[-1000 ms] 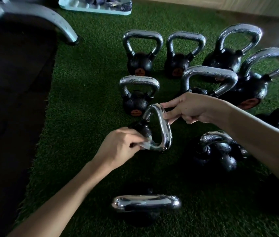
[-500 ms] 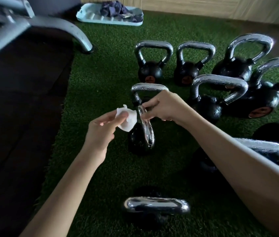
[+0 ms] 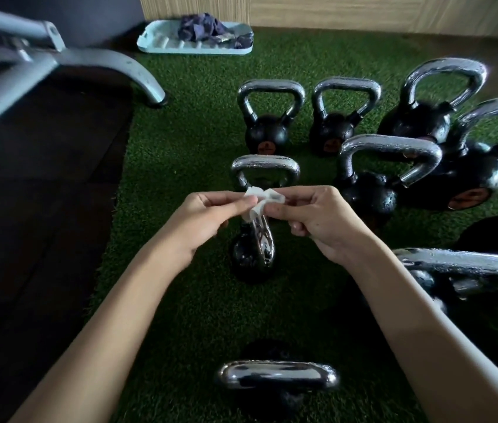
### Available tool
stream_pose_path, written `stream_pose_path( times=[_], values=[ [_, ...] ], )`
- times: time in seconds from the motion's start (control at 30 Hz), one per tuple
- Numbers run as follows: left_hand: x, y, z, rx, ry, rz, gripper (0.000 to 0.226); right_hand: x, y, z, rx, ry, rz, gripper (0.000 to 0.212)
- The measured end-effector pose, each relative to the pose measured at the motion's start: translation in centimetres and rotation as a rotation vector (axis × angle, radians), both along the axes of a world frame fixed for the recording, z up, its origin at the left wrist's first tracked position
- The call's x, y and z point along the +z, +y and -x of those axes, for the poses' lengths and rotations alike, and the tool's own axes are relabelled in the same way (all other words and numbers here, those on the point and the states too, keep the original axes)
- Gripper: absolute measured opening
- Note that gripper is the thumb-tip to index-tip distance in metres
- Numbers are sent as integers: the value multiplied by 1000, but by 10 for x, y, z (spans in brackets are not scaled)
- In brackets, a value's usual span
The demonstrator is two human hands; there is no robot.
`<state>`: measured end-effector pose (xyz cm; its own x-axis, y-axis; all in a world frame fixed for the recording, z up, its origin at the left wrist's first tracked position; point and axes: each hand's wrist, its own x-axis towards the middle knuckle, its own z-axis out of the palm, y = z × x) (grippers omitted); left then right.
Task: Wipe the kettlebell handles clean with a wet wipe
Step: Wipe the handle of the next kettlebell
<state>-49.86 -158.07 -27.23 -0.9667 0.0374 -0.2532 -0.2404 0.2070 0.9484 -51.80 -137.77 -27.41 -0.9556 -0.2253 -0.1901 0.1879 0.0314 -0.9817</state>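
Above the small kettlebell [image 3: 252,254] on the green turf [image 3: 180,178], the left hand [image 3: 208,221] and right hand [image 3: 321,221] pinched a crumpled white wet wipe [image 3: 261,200] between them.

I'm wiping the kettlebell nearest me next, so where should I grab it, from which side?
I'd take the nearest kettlebell by the top bar of its chrome handle, coming down from above. It stands upright, so the bar faces up and runs left to right, with the black ball mostly hidden beneath. The left hand and right hand pinch the wet wipe, so free one first.
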Motion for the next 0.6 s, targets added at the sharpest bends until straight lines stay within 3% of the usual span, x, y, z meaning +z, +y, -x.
stream_pose_path(
  times=[0.1,0.23,0.33,0.43,0.6],
  values=[
    [-3,2,3,88,38,311,37,-1,11,-4,-195,80,-133,23],
    [-10,28,4,64,5,674,80,-16,22,-8,-400,257,-451,18],
    [-10,32,6,62,26,669,68,-29,19,-10,-387,287,-539,15],
    [-10,16,3,54,-26,630,73,-35,19,-8,-348,265,-537,16],
    [-21,-43,-22,47,-108,375,76,-48,7,-8,-98,258,-481,19]
  ],
)
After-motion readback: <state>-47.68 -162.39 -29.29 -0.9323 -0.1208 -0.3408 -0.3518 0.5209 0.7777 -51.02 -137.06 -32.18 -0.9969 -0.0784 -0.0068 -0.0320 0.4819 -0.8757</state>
